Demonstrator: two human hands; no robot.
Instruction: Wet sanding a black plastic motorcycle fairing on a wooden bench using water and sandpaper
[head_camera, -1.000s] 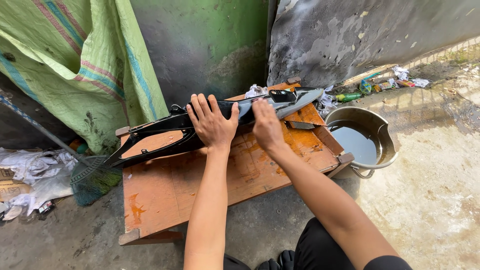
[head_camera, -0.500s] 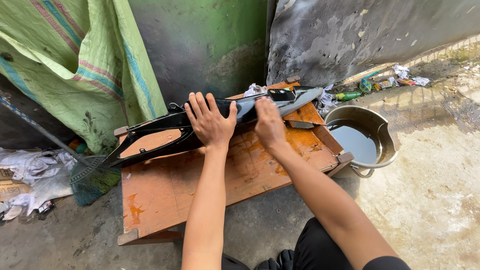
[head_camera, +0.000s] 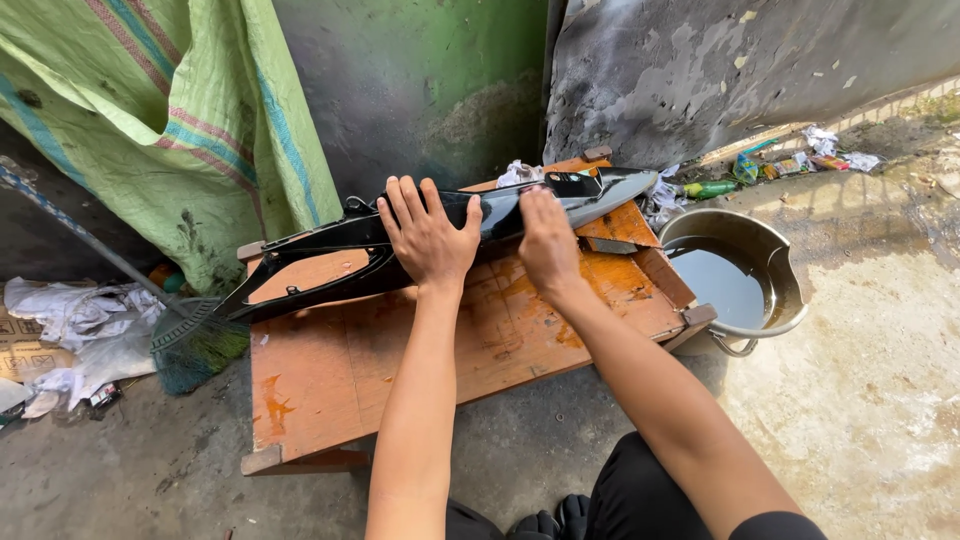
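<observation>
Long black plastic panel (head_camera: 420, 240) lying across the far edge of the orange wooden surface (head_camera: 400, 360), one end poking out to the left, the shiny grey tip near the wall. Left hand (head_camera: 428, 235) flat on the middle of the panel, fingers (head_camera: 400, 200) spread wide, pressing down, not gripping. Right hand (head_camera: 545, 240) just beside it, fingers curled down onto the panel; maybe something small under the palm, cannot tell.

Best way to do this step, by the look of it: keep the left hand pushing down firmly so the panel does not slide, rub with short even strokes, mind the thin end that hangs off the surface.

Metal pot of water (head_camera: 735, 275) on the ground to the right. Small pile of crumpled wrappers (head_camera: 790, 165), green, red and white, by the grey wall. Crumpled white paper (head_camera: 80, 330) and a bit of brown cardboard box at far left, under the green striped sack (head_camera: 160, 120). Green broom (head_camera: 195, 345) leaning there too.
</observation>
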